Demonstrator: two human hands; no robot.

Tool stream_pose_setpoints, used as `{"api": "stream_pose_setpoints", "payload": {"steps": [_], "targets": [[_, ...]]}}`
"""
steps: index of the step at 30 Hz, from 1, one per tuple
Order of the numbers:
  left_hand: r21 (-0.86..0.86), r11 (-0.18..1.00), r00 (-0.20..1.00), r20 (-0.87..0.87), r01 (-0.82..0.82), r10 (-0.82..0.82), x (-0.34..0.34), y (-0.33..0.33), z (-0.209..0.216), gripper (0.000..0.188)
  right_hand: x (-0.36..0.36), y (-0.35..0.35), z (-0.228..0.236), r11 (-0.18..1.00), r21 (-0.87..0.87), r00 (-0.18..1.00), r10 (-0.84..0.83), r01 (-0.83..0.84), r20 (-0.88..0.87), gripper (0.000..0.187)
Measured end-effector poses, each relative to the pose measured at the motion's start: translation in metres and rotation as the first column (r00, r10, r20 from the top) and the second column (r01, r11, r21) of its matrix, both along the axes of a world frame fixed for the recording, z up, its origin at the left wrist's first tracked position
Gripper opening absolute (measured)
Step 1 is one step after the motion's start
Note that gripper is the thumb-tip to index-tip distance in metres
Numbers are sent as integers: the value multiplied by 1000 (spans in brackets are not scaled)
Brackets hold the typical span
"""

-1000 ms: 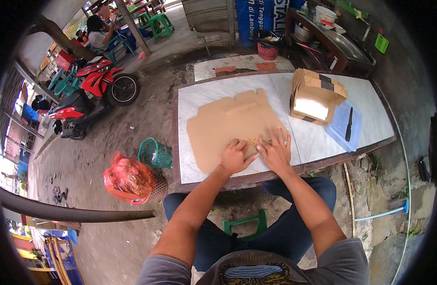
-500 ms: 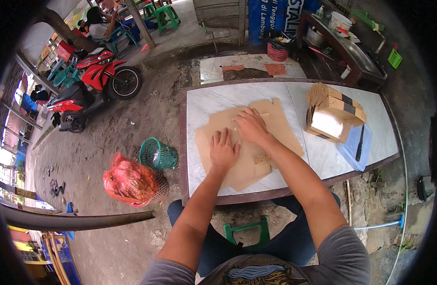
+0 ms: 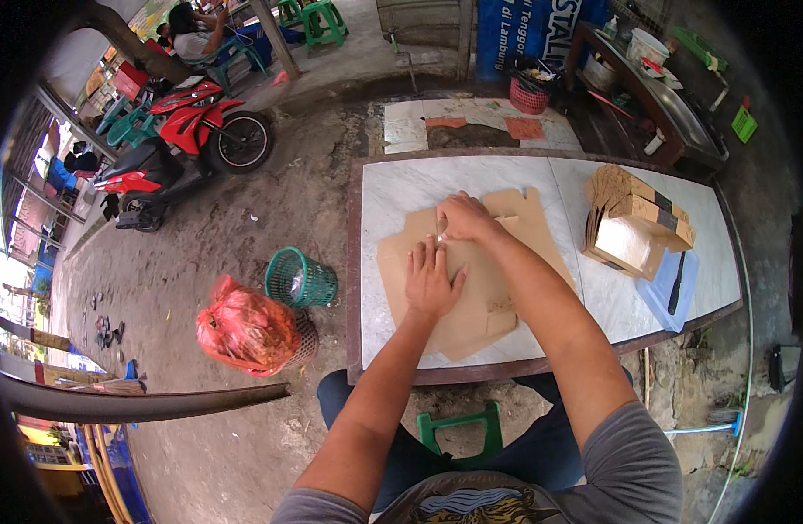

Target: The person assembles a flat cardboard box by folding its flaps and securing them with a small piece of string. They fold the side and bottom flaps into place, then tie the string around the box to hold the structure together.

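A green stool (image 3: 458, 424) is standing nearest, before the bench (image 3: 379, 196), whose dark rim is bordering a pale marbled top. A flattened cardboard sheet (image 3: 475, 279) is lying on the bench's left part, its lowest corner pointing toward the near rim without crossing it. The hands are working on the sheet: the left hand (image 3: 432, 284) is lying palm down, fingers extended, gripping nothing; the right hand (image 3: 465, 217) is curling its fingers down just beyond it — whether these are pinching the cardboard cannot be told. A slim strip of marbled top is showing along the sheet's left edge and a broader one along its far edge; to the right, another strip is separating it from a stack of cardboard boxes (image 3: 628, 210). Beside the boxes, a black knife (image 3: 677, 284) is lying on a translucent blue lid (image 3: 661, 303), whose corner is reaching the near rim. Leftward — apart from the bench — a green basket (image 3: 301, 275) and a red bag (image 3: 244, 327) are standing. Farther off, a red scooter (image 3: 187, 131) is standing at the left.
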State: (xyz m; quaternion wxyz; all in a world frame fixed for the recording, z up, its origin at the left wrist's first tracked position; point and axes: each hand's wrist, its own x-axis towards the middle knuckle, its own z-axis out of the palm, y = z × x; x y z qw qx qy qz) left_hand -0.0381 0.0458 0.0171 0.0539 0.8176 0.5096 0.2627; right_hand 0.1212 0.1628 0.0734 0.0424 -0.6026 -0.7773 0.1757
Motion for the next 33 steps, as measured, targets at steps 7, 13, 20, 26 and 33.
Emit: {"api": "stream_pose_setpoints", "payload": {"steps": [7,13,20,26,33], "targets": [[-32,999,997,74,3,-1,-1,-1,-1,70,-2,-23,10,994,85,995,68,-74,70,20],[18,1000,998,61,-1,0,-1,1,-7,69,12,-64,-5,873,369,931,217,-319,293,22],[8,1000,1000,-3,5,-5,-5,-1,-9,71,24,-105,-26,832,479,957,204,-280,205,41],[-19,1000,999,-48,21,-22,-2,1,-9,74,13,-115,-20,836,544,997,49,-73,58,46],[-8,1000,997,-75,10,-10,-3,-1,-9,73,10,-117,-11,894,447,999,-42,26,27,46]]}}
